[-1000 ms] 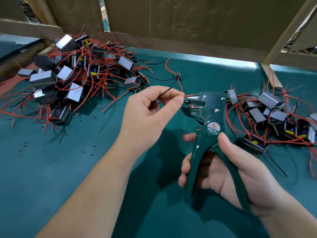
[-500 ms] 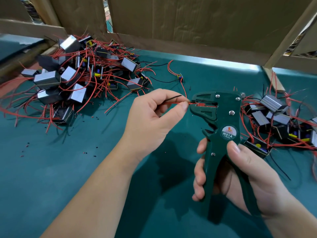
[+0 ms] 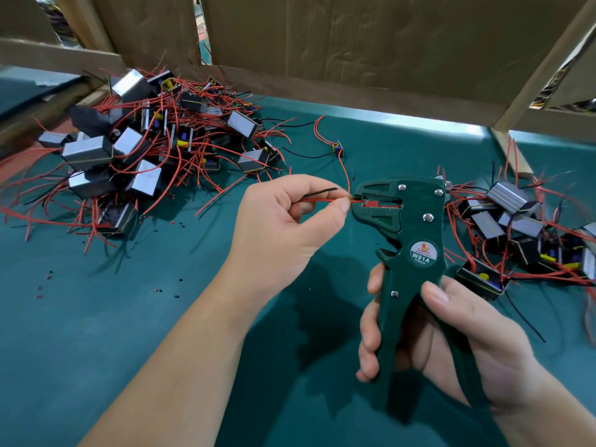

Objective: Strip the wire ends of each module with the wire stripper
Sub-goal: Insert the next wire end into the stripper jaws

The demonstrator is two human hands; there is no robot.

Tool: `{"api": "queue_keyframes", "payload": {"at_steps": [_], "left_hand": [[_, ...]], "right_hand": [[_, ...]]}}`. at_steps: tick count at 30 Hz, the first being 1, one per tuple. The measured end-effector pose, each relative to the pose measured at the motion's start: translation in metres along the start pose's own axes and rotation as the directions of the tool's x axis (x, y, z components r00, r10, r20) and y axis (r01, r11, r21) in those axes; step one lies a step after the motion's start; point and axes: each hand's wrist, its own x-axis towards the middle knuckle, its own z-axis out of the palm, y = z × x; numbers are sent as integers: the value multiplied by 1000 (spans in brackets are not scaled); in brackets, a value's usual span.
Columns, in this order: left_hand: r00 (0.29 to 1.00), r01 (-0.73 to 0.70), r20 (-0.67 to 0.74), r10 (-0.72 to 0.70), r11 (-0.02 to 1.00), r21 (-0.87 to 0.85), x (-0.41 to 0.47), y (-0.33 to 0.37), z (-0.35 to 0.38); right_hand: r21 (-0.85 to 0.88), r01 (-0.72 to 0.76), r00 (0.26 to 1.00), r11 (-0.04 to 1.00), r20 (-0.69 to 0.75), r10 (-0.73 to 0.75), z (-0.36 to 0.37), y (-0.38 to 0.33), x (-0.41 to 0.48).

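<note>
Change vs a second ago: wire stripper (image 3: 406, 227) goes from tilted to upright, and the red wire (image 3: 317, 199) tip, then only at the mouth, now sits between the jaws. Right hand (image 3: 451, 343) goes from loose to fingers curled round both handles, thumb on the near one. Handles are not fully together, so I judge the squeeze is starting and this end is not yet stripped.

Left hand (image 3: 283, 233) pinches the red wire between thumb and forefinger, right at the jaw mouth. A black wire (image 3: 319, 190) sticks out above it, clear of the tool. Which module these belong to: cannot tell.

The wire is thin and red, running level into the tool head, just 3 o'clock of centre. Unsorted module pile (image 3: 135, 150) lies at 10 o'clock and a smaller heap (image 3: 516, 227) at 3 o'clock. Insulation bits (image 3: 158, 290) dot the green table (image 3: 96, 333) at 8 o'clock.
</note>
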Motion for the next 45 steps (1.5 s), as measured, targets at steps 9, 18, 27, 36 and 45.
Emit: {"api": "queue_keyframes", "payload": {"at_steps": [9, 18, 27, 36, 45], "left_hand": [[1000, 23, -17, -23, 1000, 3, -1, -1, -1], [997, -40, 65, 38, 999, 21, 0, 1, -5], [994, -61, 92, 52, 994, 90, 0, -4, -7], [972, 59, 200, -126, 948, 313, -4, -19, 4], [988, -42, -99, 121, 817, 575, 4, -13, -5]], "right_hand": [[-23, 3, 999, 1000, -33, -4, -2, 1, 0], [-44, -11, 998, 999, -69, 8, 0, -1, -1], [-59, -12, 991, 998, -136, 4, 5, -1, -2], [44, 92, 905, 995, -420, -66, 16, 2, 11], [286, 124, 966, 950, -252, -50, 2, -8, 7]]}}
